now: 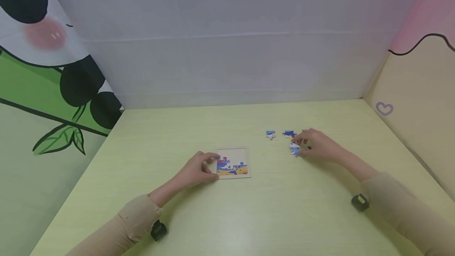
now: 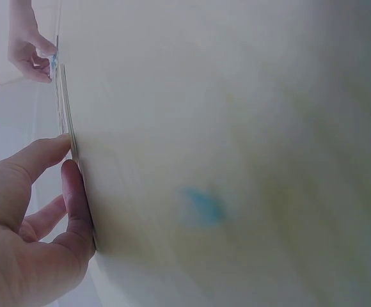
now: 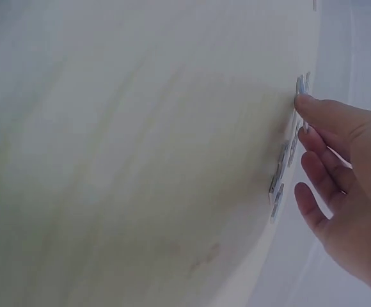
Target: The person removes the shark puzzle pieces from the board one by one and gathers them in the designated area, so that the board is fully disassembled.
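On the table lies a square jigsaw tray (image 1: 232, 176) with a pale rim, its lower part filled with blue and yellow picture pieces. My left hand (image 1: 199, 169) grips the tray's left side, the index finger near the upper part and the thumb at the lower corner. The left wrist view shows the tray edge-on as a thin strip (image 2: 66, 96) against those fingertips. To the right, my right hand (image 1: 318, 144) pinches a pale blue puzzle piece (image 1: 294, 145) between thumb and fingers. That piece (image 3: 302, 86) appears edge-on in the right wrist view.
Two loose blue pieces lie behind the tray to the right, a left one (image 1: 271, 134) and another (image 1: 288, 134) near my right fingertips. A blue piece (image 1: 295, 153) shows just below the held one. Further pieces are partly hidden by my right hand. A pale wall (image 1: 227, 66) borders the table's back.
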Available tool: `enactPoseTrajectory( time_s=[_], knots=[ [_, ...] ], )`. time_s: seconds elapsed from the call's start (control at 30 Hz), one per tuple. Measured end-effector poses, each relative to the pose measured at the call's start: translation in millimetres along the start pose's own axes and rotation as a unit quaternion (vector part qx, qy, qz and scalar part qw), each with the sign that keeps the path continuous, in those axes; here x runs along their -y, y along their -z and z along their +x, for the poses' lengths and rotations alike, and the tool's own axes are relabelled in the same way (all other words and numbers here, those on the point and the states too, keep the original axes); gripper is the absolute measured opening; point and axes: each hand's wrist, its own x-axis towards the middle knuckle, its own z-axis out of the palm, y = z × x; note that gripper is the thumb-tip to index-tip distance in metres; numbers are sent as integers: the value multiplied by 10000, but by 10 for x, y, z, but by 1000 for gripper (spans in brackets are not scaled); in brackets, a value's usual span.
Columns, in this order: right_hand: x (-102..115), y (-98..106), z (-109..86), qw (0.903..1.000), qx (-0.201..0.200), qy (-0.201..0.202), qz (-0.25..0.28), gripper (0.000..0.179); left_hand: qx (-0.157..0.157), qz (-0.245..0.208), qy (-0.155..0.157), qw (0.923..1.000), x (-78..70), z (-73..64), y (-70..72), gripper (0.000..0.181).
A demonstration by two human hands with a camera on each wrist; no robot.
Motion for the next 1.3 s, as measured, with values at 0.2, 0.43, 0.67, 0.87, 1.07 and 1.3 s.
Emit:
enactPoseTrajectory(
  time_s=[0.2, 0.43, 0.67, 0.87, 1.07, 1.3],
  knots=[
    [-25, 2, 8, 9985, 269, -121, 458, 34, -18, 18, 6, 10000, 11, 13, -2, 61],
    [-53, 12, 28, 9984, 406, -10, 390, 35, -9, 22, 44, 10000, -3, 10, -1, 61],
    [-54, 31, 38, 9979, 489, 10, 426, 35, -8, 31, 10, 10000, -3, 6, -1, 61],
    [-40, 27, 49, 9973, 553, -134, 454, 37, 3, 2, 12, 10000, 4, 3, 4, 61],
    [-24, 42, 69, 9959, 704, -152, 553, 38, -1, -41, 28, 10000, 18, 6, 6, 61],
    [-26, 43, 68, 9962, 705, -203, 470, 38, -14, 22, 10, 10000, 32, 14, 0, 61]
  ],
)
